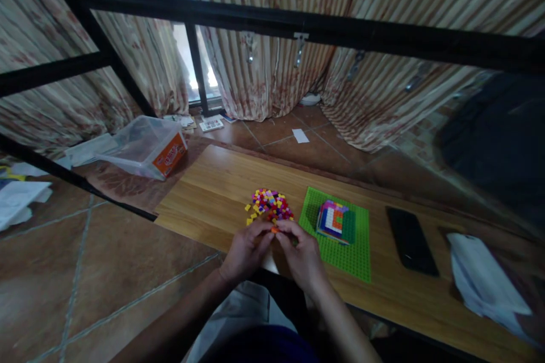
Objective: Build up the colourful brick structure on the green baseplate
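Note:
Both hands meet near the front edge of the wooden table, fingertips pinched on a small orange building brick [275, 229]. My left hand [247, 247] grips it from the left, and my right hand [301, 252] from the right. Just beyond the fingers lies a loose pile of small bricks [272, 204] in yellow, red, pink, purple and other colours. Right of my right hand is a green studded baseplate [360, 255]. On it stands a layered block of bricks [335, 220] with white, orange, blue, green and pink on top.
The wooden table [213, 187] also carries a black phone-like slab [411, 241] and a white packet [485, 272] at the right. On the floor at the left stands a clear plastic bin [140, 144] with an orange label. A black metal frame [255, 20] crosses above, before striped curtains.

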`<state>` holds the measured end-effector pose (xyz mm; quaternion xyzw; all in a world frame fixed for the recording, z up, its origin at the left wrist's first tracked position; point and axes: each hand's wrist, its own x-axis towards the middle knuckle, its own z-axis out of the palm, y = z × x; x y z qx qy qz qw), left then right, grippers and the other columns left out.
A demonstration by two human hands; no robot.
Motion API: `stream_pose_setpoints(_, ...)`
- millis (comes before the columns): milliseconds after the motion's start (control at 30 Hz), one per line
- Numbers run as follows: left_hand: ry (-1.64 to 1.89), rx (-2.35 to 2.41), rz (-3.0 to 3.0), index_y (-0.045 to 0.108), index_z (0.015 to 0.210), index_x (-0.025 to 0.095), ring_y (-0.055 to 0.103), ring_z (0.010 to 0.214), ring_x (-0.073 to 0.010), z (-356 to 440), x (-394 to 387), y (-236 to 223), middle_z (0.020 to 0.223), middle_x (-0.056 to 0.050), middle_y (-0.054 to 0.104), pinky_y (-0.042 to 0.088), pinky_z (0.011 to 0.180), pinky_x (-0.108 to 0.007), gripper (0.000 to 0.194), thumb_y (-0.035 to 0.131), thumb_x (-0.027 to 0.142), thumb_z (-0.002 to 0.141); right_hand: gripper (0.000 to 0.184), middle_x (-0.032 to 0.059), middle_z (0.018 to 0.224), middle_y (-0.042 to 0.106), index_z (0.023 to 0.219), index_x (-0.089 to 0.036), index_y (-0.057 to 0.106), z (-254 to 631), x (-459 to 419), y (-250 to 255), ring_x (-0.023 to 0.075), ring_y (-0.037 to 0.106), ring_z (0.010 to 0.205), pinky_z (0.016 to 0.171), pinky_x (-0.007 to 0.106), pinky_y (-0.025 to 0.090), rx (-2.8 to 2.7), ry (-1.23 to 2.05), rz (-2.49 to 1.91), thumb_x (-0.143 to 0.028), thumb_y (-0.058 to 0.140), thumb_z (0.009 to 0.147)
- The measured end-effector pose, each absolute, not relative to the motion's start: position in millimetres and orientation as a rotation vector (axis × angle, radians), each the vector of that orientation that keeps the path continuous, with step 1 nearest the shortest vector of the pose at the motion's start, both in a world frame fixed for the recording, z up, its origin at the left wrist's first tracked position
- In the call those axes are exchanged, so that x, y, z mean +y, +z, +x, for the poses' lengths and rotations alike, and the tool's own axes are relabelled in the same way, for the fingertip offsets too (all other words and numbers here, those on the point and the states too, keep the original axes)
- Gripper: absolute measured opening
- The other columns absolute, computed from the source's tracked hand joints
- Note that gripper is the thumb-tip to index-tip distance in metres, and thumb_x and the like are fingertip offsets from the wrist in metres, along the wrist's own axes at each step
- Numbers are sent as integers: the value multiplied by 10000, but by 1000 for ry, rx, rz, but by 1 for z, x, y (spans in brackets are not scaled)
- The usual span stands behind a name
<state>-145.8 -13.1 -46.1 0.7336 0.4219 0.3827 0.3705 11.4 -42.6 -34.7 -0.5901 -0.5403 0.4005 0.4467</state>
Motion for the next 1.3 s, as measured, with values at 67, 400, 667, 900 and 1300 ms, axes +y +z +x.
stream_pose_setpoints(67,952,1056,1798,692,982,200,675,858,-146,-140,-16,-43,918,-29,730,518,810,-256,181,528,255,928,237,28,1024,729,1074,-255,679,11,-47,-33,191,667,971,907,354,493,-1350,966,-1465,-286,554,876)
stream_pose_setpoints(400,1075,1046,1650,723,867,188,683,748,-133,-119,-28,-52,810,-19,736,531,701,-216,131,606,247,866,327,13,914,724,1184,-259,650,16,-64,-33,182,678,867,818,328,520,-1236,986,-1523,-293,562,871)
stream_pose_setpoints(667,1086,1177,1916,718,900,192,695,721,-134,-125,-21,-54,825,-21,748,545,687,-225,138,595,245,867,264,72,1045,748,986,-235,743,75,-70,-37,232,686,982,903,396,515,-1066,640,-1654,-400,580,860)
stream_pose_setpoints(900,1105,1411,1950,708,920,183,700,782,-182,-170,6,-72,891,-48,745,562,746,-282,247,589,394,872,326,115,930,758,925,-170,728,152,-57,-27,256,700,863,787,374,533,-1028,308,-1829,-452,604,821)
stream_pose_setpoints(1300,1075,1453,1984,677,909,193,704,817,-191,-171,12,-81,898,-61,740,564,772,-294,288,552,450,878,320,85,907,765,824,-183,758,175,-7,-59,247,685,889,839,408,513,-877,565,-1670,-464,728,674)
